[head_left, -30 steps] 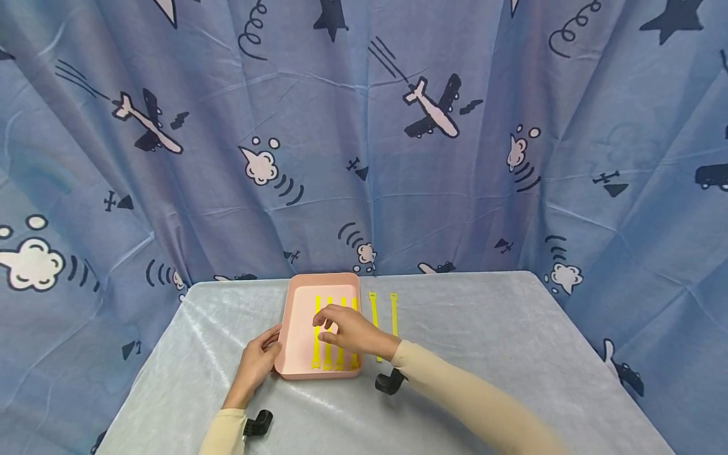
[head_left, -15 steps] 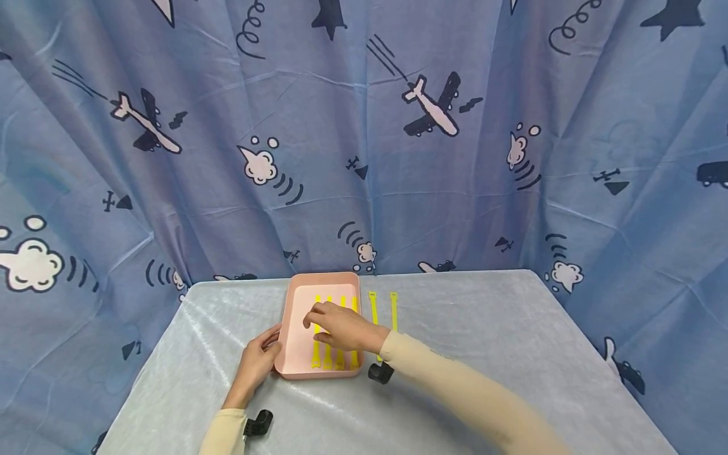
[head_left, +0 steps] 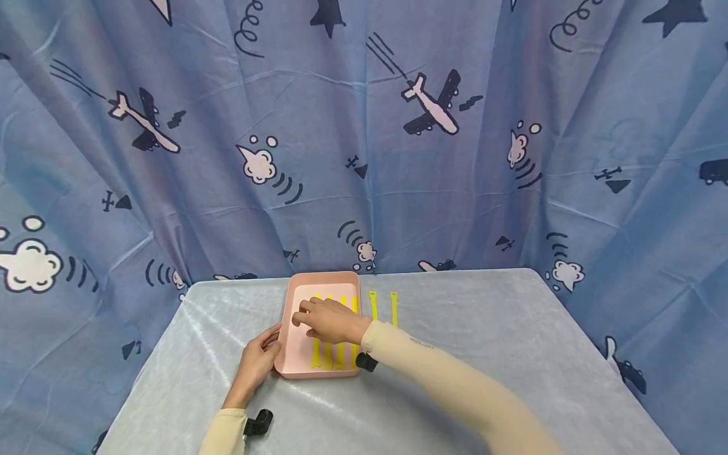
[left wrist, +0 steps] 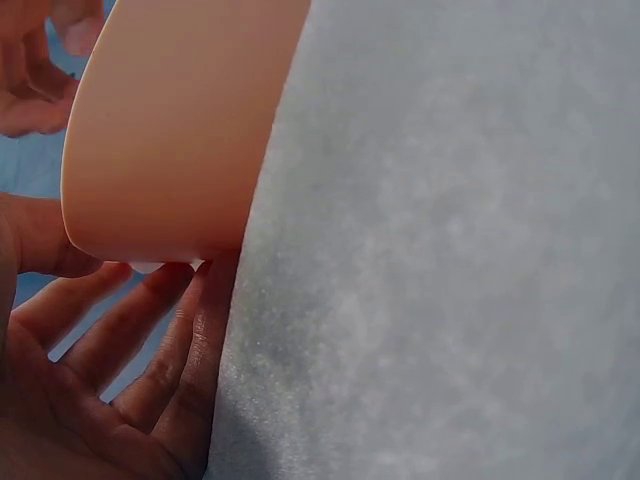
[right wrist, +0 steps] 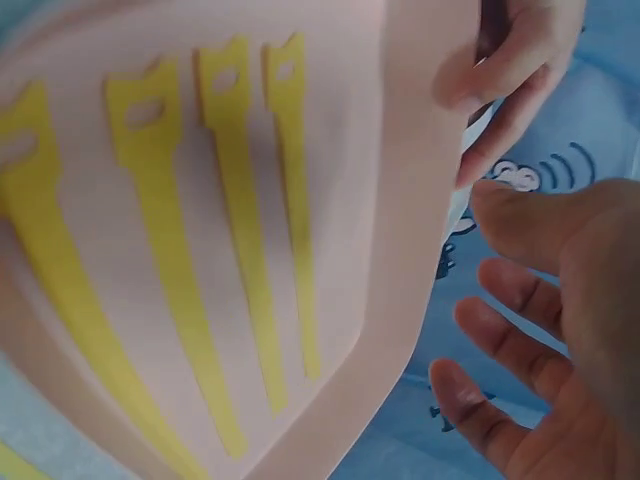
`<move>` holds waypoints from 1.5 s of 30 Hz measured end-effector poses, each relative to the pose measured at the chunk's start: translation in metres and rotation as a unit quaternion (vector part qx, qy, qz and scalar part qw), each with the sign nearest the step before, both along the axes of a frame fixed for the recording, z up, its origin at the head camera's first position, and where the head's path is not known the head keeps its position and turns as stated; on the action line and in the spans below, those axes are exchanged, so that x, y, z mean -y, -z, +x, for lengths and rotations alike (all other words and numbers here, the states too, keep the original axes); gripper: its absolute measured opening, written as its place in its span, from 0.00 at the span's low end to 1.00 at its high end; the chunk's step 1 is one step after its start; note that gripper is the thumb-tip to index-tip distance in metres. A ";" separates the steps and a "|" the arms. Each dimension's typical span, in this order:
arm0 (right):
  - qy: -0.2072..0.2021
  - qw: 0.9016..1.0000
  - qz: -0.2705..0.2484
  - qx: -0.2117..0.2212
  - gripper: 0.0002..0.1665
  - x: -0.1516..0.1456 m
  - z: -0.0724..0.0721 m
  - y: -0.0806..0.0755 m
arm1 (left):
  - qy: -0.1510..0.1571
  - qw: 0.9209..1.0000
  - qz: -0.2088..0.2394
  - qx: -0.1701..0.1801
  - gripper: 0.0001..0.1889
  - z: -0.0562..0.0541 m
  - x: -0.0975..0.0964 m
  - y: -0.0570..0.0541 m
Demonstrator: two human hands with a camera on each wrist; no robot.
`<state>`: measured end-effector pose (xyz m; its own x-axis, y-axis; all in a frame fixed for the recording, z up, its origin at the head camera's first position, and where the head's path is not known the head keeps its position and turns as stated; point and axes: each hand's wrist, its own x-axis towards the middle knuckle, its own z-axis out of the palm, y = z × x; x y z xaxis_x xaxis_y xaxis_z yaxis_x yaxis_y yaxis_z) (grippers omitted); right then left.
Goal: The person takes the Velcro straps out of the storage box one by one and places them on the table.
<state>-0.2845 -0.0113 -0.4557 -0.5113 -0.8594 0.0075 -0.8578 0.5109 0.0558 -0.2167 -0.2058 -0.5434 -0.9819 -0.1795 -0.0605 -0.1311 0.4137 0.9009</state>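
The left hand [head_left: 256,366] pinches the side of a smooth, pink, box-shaped tray [head_left: 296,352]; the right hand [head_left: 330,320] hangs over it, fingers loosely bent, holding nothing; four long, flat yellow strips [right wrist: 191,300] with holes at one end lie side by side in the tray; two more yellow strips [head_left: 394,309] lie on the pale grey cloth-covered table [head_left: 512,316], just right of the tray.

Plastic tray [left wrist: 180,130], velvety cloth [head_left: 512,341], seemingly matt straps [right wrist: 240,210]
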 end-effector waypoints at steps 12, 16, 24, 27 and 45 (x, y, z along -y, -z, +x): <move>0.012 0.997 0.076 0.001 0.20 0.010 -0.015 0.016 | 0.004 1.000 0.008 0.008 0.25 0.001 0.000 -0.001; 0.002 0.996 0.092 0.007 0.19 0.013 -0.016 0.025 | 0.006 1.000 0.004 0.007 0.25 0.002 0.001 0.003; 0.015 0.992 0.121 0.014 0.19 0.021 -0.020 0.027 | 0.006 1.000 0.003 0.005 0.25 0.001 0.003 0.001; 0.025 0.991 0.134 0.013 0.16 0.023 -0.020 0.028 | 0.006 1.000 0.000 0.006 0.25 0.001 0.003 0.000; 0.023 0.985 0.165 -0.053 0.10 0.031 -0.019 0.039 | 0.001 1.000 0.009 0.005 0.25 0.000 -0.001 0.000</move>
